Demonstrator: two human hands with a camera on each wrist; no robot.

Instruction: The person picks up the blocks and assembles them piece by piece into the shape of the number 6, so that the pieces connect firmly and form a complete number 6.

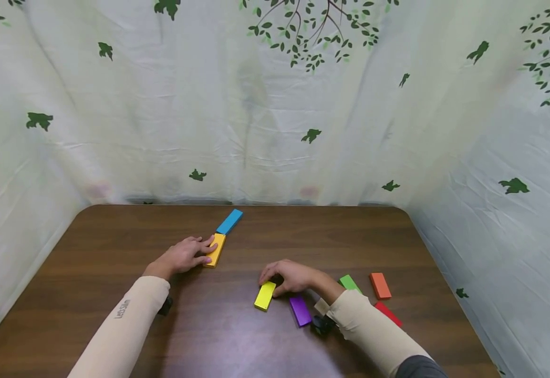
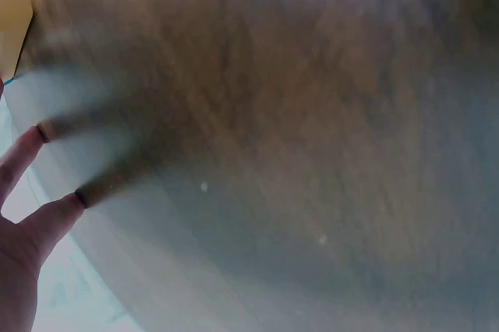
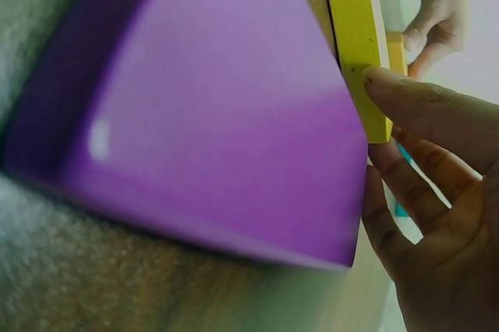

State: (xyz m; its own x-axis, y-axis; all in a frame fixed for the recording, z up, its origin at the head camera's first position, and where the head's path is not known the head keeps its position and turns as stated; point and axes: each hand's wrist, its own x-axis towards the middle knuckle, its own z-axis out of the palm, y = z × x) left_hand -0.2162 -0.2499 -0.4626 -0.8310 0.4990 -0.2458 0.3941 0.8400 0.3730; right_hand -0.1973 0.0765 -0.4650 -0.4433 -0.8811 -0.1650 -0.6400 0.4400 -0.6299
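Your right hand (image 1: 290,276) pinches the yellow block (image 1: 265,297) by its far end; it's probably light, rigid, slick, so favour its long edges! Right of that hand, your sleeve (image 1: 366,325) part-hides the red block (image 1: 388,313). Farther, leftward, your left hand (image 1: 182,256) rests extended fingers on the orange block (image 1: 216,255), cropped in the left wrist view.

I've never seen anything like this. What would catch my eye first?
Probably the purple block, looming large across the right wrist view. In the head view, the left hand touches an orange-yellow block lying nearly end to end with a blue block toward the far edge, while the right hand pinches a yellow block closer in.
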